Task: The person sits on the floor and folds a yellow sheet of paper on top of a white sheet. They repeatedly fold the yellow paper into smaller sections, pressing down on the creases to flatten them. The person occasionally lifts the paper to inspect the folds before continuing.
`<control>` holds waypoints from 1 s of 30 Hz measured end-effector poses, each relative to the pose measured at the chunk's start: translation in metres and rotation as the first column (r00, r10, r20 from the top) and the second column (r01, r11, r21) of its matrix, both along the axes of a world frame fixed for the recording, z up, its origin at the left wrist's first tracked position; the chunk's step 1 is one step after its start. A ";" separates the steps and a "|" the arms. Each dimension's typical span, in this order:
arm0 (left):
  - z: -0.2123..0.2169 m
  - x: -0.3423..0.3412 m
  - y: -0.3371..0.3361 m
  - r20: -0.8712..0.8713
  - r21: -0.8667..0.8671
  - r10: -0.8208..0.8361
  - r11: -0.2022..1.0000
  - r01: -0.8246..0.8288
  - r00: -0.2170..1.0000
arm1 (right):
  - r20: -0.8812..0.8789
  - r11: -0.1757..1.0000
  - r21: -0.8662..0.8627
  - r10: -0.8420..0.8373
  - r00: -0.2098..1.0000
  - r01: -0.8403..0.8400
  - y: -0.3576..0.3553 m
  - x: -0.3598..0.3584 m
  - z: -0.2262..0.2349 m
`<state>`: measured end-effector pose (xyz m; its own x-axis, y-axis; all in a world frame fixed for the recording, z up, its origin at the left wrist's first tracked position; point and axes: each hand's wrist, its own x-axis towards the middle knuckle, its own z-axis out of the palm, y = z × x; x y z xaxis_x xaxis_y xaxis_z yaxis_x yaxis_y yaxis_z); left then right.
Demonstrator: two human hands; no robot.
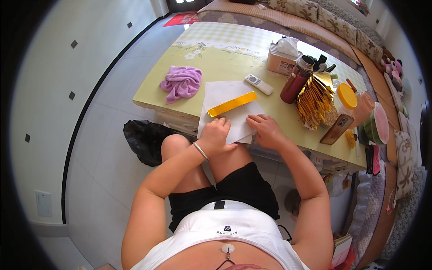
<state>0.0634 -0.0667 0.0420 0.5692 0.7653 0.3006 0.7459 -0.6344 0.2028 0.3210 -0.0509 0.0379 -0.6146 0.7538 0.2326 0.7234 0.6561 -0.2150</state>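
Along the near edge of the counter (150, 85), left grip (216, 134) and right grip (266, 129) rest on white paper (217, 91) — fingers unclenched, the left's just beside a gold strip (232, 104)

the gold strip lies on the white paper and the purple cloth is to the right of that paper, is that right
Not quite: in the head view the purple cloth is to the left of the white paper. The gold strip does lie on it.
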 end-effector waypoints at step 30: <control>-0.028 -0.037 0.066 0.558 -0.307 0.277 0.945 -0.116 0.782 | -0.644 0.927 -0.366 -0.313 0.698 0.079 0.086 0.000 -0.040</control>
